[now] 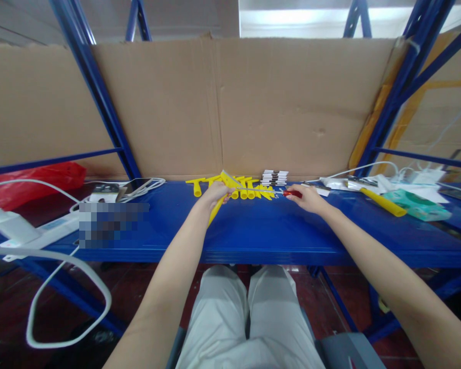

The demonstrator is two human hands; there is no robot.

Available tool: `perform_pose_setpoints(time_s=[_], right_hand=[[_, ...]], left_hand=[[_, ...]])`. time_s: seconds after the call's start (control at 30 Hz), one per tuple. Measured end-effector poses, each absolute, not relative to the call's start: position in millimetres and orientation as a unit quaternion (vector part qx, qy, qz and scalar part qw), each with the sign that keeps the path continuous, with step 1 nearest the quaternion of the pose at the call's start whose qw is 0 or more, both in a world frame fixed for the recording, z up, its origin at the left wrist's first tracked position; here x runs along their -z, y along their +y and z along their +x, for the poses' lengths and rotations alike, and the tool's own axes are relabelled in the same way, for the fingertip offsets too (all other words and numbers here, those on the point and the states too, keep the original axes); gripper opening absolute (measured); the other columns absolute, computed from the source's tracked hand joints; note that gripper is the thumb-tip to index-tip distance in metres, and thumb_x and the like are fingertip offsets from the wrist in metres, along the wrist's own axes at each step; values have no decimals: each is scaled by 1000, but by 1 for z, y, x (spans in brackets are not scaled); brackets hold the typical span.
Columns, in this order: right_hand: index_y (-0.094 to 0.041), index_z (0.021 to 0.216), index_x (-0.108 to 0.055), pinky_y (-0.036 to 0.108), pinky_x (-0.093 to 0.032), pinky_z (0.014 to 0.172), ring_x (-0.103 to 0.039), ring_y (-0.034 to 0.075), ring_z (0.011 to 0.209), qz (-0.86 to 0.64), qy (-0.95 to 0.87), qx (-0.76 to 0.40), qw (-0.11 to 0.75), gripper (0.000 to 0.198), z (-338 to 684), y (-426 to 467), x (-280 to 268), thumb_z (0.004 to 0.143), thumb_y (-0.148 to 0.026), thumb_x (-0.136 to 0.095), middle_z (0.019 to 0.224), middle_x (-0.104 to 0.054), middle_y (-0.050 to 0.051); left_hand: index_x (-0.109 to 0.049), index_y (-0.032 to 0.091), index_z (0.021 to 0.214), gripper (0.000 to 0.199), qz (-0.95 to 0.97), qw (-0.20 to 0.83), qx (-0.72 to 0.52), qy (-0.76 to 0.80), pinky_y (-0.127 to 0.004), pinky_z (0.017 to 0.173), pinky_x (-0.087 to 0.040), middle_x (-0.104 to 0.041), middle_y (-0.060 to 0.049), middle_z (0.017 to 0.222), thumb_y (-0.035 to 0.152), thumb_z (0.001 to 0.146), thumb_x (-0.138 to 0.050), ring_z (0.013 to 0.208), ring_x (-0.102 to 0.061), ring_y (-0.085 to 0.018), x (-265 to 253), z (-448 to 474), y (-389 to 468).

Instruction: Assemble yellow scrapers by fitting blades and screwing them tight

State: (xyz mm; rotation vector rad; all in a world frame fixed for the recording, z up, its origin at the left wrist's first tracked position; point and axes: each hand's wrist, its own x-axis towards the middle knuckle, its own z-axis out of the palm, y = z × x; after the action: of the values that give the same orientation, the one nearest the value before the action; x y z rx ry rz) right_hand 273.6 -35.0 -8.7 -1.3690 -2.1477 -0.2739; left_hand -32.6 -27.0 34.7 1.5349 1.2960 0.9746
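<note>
Evidently, a yellow T-shaped tool (216, 210) is grasped in the left hand (216, 192) over the blue table (276, 228), its head projecting beyond the fingers, its handle slanted nearward and left. A screwdriver (291, 194) is gripped by its red handle in the right hand (308, 199), its shaft pointed left toward the head.

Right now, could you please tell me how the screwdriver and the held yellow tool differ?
The yellow tool has a broad head, the screwdriver a thin shaft and red handle. The left hand grips the yellow tool, the right hand the screwdriver. Both are held.
</note>
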Motion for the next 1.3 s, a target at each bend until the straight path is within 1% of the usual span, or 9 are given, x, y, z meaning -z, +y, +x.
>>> perform_pose_setpoints(time_s=[0.37,0.47,0.6,0.7,0.8,0.87,1.03,1.2,1.3], right_hand=[[-20,99,-65,39,-46,79,-65,26,88,-528,-798,96,274,24,269,-40,5,84,-33,-52,98,-71,10],[-19,98,-65,36,-46,76,-65,25,87,-527,-802,103,260,24,265,-44,3,85,-33,-50,98,-71,10],[-19,97,-65,30,-44,69,-64,22,82,-525,-813,110,226,25,256,-52,0,88,-31,-46,93,-71,9],[-20,96,-64,28,-42,66,-64,21,80,-524,-819,119,201,26,248,-58,-1,90,-33,-42,92,-71,9],[-20,95,-62,28,-41,64,-64,21,77,-531,-819,112,186,26,242,-62,-2,91,-35,-41,89,-70,9],[-21,96,-59,28,-41,63,-64,21,75,-538,-815,105,187,24,240,-63,-1,89,-37,-44,86,-70,8],[-21,95,-54,26,-39,57,-60,19,64,-538,-811,93,210,23,241,-57,5,82,-41,-54,80,-68,6],[-21,83,-54,25,-38,57,-57,17,61,-503,-828,52,241,18,241,-48,8,80,-38,-55,72,-65,4],[-20,75,-55,26,-39,58,-57,16,61,-492,-839,27,231,20,239,-43,4,80,-40,-54,69,-64,3]], left_hand=[[-39,18,56,27,630,418,-377,535,-21,43,-28,-38,6,45,6,77,-53,36,-33,-5,-35,-32,-27],[-41,18,57,26,635,378,-372,562,-21,44,-29,-37,6,42,8,78,-53,36,-34,-6,-33,-31,-26],[-51,16,62,16,640,293,-368,607,-22,46,-32,-37,6,38,10,77,-54,37,-39,-10,-30,-29,-24],[-59,14,67,11,653,224,-335,641,-24,49,-37,-42,3,38,15,77,-55,42,-48,-14,-30,-29,-24],[-65,13,74,10,669,159,-304,660,-24,58,-42,-52,0,43,16,76,-55,56,-60,-19,-30,-30,-23],[-67,13,77,13,679,134,-290,661,-23,63,-44,-57,-2,49,16,76,-54,65,-63,-19,-30,-30,-22],[-68,13,81,15,682,127,-276,665,-22,69,-46,-64,-4,56,16,78,-54,72,-65,-19,-32,-30,-23],[-68,12,82,15,674,130,-288,668,-22,65,-46,-65,-5,58,16,78,-54,74,-66,-21,-31,-31,-23],[-68,12,86,16,673,124,-305,662,-22,64,-46,-67,-7,63,18,78,-55,77,-66,-22,-28,-33,-19]])
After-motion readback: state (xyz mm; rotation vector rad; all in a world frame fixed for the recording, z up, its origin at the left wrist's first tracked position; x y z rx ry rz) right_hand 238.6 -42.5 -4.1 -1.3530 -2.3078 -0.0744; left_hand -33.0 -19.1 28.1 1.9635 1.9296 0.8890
